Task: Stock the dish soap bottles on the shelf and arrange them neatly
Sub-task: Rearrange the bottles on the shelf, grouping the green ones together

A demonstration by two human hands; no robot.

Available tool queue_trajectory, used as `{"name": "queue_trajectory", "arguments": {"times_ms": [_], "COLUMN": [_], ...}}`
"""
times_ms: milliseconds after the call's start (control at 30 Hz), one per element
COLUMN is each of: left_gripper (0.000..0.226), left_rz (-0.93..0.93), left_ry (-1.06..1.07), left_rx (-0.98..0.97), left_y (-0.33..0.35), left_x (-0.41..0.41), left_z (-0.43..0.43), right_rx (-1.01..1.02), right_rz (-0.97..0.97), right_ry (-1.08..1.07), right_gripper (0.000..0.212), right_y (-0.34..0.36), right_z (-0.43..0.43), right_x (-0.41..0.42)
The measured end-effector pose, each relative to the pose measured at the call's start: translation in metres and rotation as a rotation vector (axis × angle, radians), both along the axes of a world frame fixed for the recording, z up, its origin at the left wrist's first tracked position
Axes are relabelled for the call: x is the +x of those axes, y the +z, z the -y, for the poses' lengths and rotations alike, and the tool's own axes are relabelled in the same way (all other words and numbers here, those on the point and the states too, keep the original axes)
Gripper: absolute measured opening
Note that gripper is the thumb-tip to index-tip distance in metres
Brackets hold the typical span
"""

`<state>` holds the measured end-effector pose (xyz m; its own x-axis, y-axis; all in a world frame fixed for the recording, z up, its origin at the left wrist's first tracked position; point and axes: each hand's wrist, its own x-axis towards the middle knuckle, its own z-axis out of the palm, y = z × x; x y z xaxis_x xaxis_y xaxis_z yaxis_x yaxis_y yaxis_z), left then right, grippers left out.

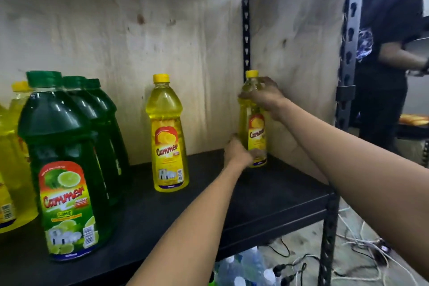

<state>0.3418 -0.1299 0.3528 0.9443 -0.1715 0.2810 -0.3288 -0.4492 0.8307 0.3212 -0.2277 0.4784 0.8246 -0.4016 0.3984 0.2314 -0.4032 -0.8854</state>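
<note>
Head view: yellow-capped yellow soap bottle (253,123) upright, left hand (236,152) gripping base, right hand (264,97) gripping shoulder.

Stock count, black shelf board (267,199):
- Slim clear plastic bottles of yellow dish soap, yellow screw caps: 2, one standing free (167,133), one in the back right corner (253,123).
- Large clear plastic jugs of green lime dish soap, green caps: 3 in a front-to-back row, front one (62,169).
- Large jugs of yellow dish soap at the left edge (14,158): at least 2, partly cut off.
</note>
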Motion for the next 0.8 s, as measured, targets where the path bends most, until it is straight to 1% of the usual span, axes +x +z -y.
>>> {"name": "queue_trajectory", "arguments": {"times_ms": [33, 67, 100, 167, 200, 300, 467, 633, 800], "left_gripper": [0.083, 0.078, 0.074, 0.070, 0.068, 0.063, 0.063, 0.061, 0.062], "left_rz": [0.010, 0.016, 0.020, 0.043, 0.052, 0.077, 0.149, 0.148, 0.099], "left_ry": [-0.001, 0.001, 0.003, -0.004, -0.016, -0.044, -0.071, -0.007, 0.053], "left_rx": [-0.007, -0.010, -0.007, 0.028, 0.047, 0.081, 0.145, 0.159, 0.130], "left_y": [-0.002, -0.005, -0.008, -0.011, -0.010, -0.004, 0.002, 0.014, 0.015], "left_x": [0.002, 0.003, 0.005, 0.004, 0.001, -0.019, -0.080, -0.135, -0.161], "left_z": [0.004, 0.006, 0.007, 0.006, 0.003, -0.010, -0.064, -0.127, -0.173], "right_rx": [-0.009, -0.019, -0.033, -0.064, -0.082, -0.107, -0.193, -0.197, -0.215], "right_rz": [-0.017, -0.035, -0.044, -0.045, -0.037, 0.009, 0.050, 0.073, 0.086], "right_ry": [0.009, 0.016, 0.019, 0.002, -0.010, -0.026, -0.087, -0.008, 0.039], "right_gripper": [0.065, 0.059, 0.061, 0.073, 0.074, 0.067, 0.070, 0.065, 0.066], "right_y": [-0.001, -0.003, -0.004, -0.003, -0.003, 0.000, 0.004, 0.010, 0.012], "right_z": [0.000, 0.000, 0.001, 0.001, 0.000, -0.009, -0.037, -0.088, -0.137], "right_x": [0.000, 0.000, 0.000, -0.003, -0.006, -0.026, -0.071, -0.111, -0.132]}}
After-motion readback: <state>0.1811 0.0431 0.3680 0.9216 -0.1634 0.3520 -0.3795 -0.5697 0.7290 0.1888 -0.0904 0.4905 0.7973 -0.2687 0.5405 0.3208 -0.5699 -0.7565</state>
